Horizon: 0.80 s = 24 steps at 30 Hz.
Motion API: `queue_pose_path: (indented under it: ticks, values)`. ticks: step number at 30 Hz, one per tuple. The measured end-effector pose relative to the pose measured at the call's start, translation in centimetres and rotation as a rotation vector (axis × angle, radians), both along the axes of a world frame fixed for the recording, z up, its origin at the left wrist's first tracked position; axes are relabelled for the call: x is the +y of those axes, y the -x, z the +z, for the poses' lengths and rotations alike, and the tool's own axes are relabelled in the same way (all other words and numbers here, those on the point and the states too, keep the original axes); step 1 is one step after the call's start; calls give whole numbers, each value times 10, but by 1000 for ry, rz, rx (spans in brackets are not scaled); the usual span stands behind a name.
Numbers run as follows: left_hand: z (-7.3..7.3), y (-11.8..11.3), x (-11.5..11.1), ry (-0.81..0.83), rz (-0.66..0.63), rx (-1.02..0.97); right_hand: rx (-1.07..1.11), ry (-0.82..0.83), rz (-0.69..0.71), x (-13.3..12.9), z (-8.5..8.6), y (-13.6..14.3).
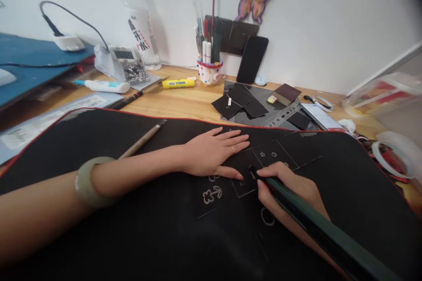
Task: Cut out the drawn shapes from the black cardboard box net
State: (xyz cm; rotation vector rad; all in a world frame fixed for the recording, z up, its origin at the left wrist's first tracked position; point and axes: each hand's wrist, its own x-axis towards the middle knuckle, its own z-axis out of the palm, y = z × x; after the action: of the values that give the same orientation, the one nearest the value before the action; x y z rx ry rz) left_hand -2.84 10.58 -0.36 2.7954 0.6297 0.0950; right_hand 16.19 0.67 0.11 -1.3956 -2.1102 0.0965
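Note:
My left hand lies flat with its fingers spread on a black sheet, a ring on one finger and a pale green bangle on the wrist. My right hand grips a dark green pen-shaped tool, its black tip low over the sheet just right of my left thumb. Thin light lines form boxes there, with a small star, small circles and a flower drawn in pale strokes. Behind my left forearm rests a brown stick-like tool with a pointed end.
Beyond the sheet's red edge are a decorated pen cup, a yellow glue stick, a leaning phone and black paper pieces. A plastic bottle stands at the back left. A roll of tape lies far right.

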Motion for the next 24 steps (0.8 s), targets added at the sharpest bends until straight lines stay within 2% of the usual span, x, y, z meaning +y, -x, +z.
queue_pose_path:
  ticks: [7,10,13,16,19,21,24]
  values:
    - [0,0,-2,-16,3,-28,14,2,-9,-1,2,-1]
    - [6,5,-10,-80,26,-41,62,-9,-134,-1,2,-2]
    - [22,23,-25,-156,102,-62,118,13,-248,0,5,-2]
    - [39,56,-40,-245,341,-72,124,11,-238,6,13,-12]
    - [44,93,-51,-287,724,0,56,-69,-183,19,21,-42]
    - [40,112,-54,-186,870,41,-66,-146,-145,30,22,-71]
    - [33,129,-54,45,977,18,-354,-230,-175,44,18,-113]
